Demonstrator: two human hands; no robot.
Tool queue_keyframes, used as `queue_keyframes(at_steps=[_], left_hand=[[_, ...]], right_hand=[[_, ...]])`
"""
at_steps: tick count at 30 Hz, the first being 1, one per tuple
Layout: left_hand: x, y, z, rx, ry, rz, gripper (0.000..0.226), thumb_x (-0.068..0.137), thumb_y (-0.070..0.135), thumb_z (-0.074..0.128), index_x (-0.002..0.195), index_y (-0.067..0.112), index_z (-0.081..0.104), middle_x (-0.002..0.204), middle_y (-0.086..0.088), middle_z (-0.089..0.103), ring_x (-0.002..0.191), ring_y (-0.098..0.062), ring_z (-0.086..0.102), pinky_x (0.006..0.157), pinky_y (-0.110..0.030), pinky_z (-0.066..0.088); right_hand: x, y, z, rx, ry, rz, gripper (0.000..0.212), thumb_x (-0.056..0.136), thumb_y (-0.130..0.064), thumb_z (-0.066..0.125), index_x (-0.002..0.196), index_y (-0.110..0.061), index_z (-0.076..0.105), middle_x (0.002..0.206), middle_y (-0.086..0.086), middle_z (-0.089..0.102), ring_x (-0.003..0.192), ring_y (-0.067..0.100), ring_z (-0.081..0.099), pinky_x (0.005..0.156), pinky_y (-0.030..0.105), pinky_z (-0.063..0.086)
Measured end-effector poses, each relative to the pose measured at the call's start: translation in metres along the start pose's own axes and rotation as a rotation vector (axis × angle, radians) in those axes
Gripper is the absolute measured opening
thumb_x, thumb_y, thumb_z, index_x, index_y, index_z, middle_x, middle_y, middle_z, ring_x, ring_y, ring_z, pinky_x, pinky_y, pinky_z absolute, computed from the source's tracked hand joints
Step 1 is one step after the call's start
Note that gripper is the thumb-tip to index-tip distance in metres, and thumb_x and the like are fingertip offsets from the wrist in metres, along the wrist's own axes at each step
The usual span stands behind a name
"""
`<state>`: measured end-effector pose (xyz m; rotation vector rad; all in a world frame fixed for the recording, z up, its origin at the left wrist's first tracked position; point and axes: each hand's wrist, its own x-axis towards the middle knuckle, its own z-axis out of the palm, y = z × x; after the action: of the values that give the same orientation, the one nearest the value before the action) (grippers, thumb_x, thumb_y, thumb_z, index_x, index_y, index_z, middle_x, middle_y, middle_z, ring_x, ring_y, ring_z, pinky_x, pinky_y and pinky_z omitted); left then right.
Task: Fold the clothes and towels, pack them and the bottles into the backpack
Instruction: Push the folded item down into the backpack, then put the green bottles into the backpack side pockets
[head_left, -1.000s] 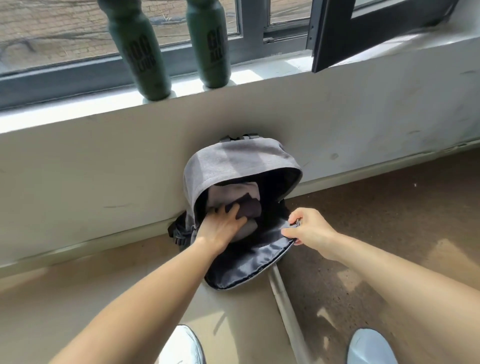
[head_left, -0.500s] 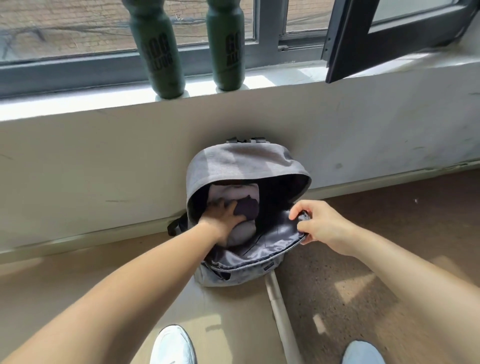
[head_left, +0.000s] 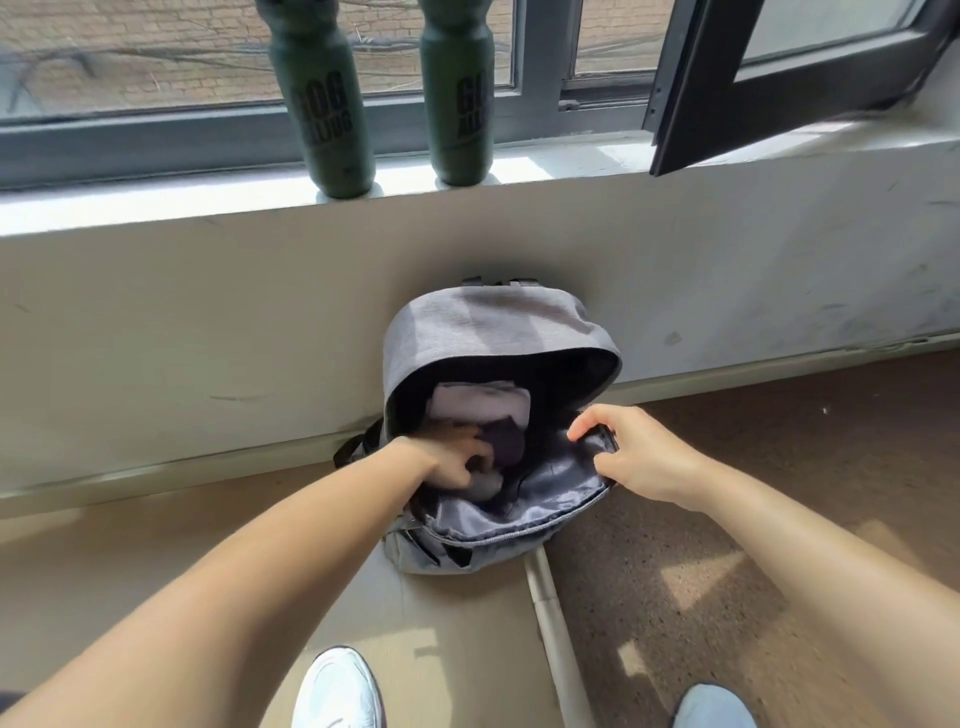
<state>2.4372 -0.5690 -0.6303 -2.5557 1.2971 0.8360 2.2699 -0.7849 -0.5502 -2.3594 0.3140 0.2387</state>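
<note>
**Head view: both hands at the open backpack, bottles up on the sill**

Grey backpack (head_left: 483, 332) stands on the floor (head_left: 727, 545), its back against the wall (head_left: 208, 322), mouth wide open toward the camera. Front flap hangs forward, dark lining showing.

Inside at the left: folded light cloth (head_left: 483, 402) upright, dark cloth (head_left: 506, 441) in front of it. Right half of the cavity is dark, open room.

Left hand (head_left: 452, 462) is in the mouth, fingers bent onto the dark cloth. Blurred; cannot tell grip or press.

Right hand (head_left: 639, 452) pinches the flap's zipper edge between thumb and curled fingers.

Left bottle (head_left: 332, 104) and right bottle (head_left: 457, 98), dark green, stand upright and apart near the sill (head_left: 156, 197) edge, above the backpack.

Window sash (head_left: 779, 88) swings inward at the right. White strip (head_left: 550, 613) runs along the floor from the bag's base. Shoe toes (head_left: 337, 691) show at the bottom edge.
</note>
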Motion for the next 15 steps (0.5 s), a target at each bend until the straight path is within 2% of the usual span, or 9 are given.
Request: queue_keyframes(at_steps=[2,3,5,6,9,11,13,15], left_hand=[[-0.003,0.002,-0.008,-0.126,-0.014,-0.010,0.028,0.074,0.054,0.054,0.097,0.039,0.057,0.120,0.009,0.057,0.112,-0.025,0.053,0.100,-0.042,0.047],[-0.004,0.002,-0.012,-0.129,-0.009,-0.015,0.019,0.075,0.044,0.057,0.094,0.040,0.056,0.121,0.009,0.056,0.115,-0.024,0.052,0.103,-0.042,0.045],[-0.010,0.005,-0.018,-0.071,0.022,-0.021,0.021,0.072,0.039,0.054,0.093,0.042,0.055,0.132,0.011,0.050,0.125,-0.021,0.044,0.109,-0.041,0.039],[-0.015,0.008,-0.023,-0.049,0.058,-0.011,0.023,0.072,0.039,0.053,0.095,0.042,0.057,0.132,0.010,0.050,0.125,-0.021,0.045,0.108,-0.041,0.040],[-0.034,0.016,-0.040,0.003,0.160,0.100,0.026,0.081,0.027,0.058,0.104,0.034,0.065,0.113,0.005,0.065,0.106,-0.024,0.061,0.088,-0.038,0.052],[-0.053,0.023,-0.060,0.102,0.261,0.163,0.028,0.085,0.022,0.056,0.108,0.030,0.068,0.105,0.003,0.071,0.098,-0.025,0.064,0.082,-0.037,0.052],[-0.077,0.028,-0.082,0.140,0.399,0.166,0.031,0.085,0.030,0.047,0.107,0.029,0.069,0.100,0.002,0.073,0.093,-0.027,0.065,0.078,-0.035,0.051],[-0.097,0.025,-0.105,0.078,0.574,0.148,0.039,0.082,0.039,0.039,0.102,0.028,0.070,0.091,0.004,0.073,0.087,-0.026,0.065,0.073,-0.033,0.049]], right_hand=[[0.000,0.001,0.004,-0.013,-0.025,0.002,0.039,0.086,0.002,0.054,0.110,-0.027,0.064,0.097,0.003,0.065,0.060,0.009,0.054,0.052,0.019,0.044],[0.000,0.001,0.006,-0.016,-0.025,0.008,0.037,0.087,0.001,0.056,0.111,-0.026,0.064,0.099,0.002,0.065,0.061,0.008,0.055,0.052,0.017,0.043],[0.000,0.003,0.010,-0.012,-0.004,0.022,0.033,0.088,-0.002,0.059,0.111,-0.025,0.065,0.106,-0.001,0.063,0.070,0.010,0.060,0.057,0.017,0.045],[0.000,0.004,0.011,-0.007,0.007,0.032,0.032,0.088,-0.003,0.060,0.111,-0.025,0.064,0.109,-0.001,0.061,0.074,0.012,0.062,0.060,0.018,0.047],[-0.001,0.006,0.013,-0.009,-0.027,0.073,0.040,0.090,-0.008,0.061,0.126,-0.025,0.061,0.123,-0.001,0.059,0.079,0.009,0.060,0.064,0.019,0.047],[-0.002,0.005,0.010,-0.089,-0.072,0.110,0.059,0.089,-0.017,0.062,0.146,-0.027,0.047,0.142,0.001,0.053,0.102,0.015,0.063,0.080,0.025,0.052],[0.000,-0.003,0.003,-0.262,-0.064,0.125,0.070,0.087,-0.032,0.062,0.153,-0.031,0.038,0.152,0.001,0.048,0.129,0.025,0.055,0.102,0.037,0.049],[0.005,-0.021,-0.009,-0.370,0.002,0.130,0.062,0.086,-0.043,0.062,0.146,-0.030,0.047,0.145,0.002,0.056,0.128,0.028,0.056,0.101,0.040,0.050]])
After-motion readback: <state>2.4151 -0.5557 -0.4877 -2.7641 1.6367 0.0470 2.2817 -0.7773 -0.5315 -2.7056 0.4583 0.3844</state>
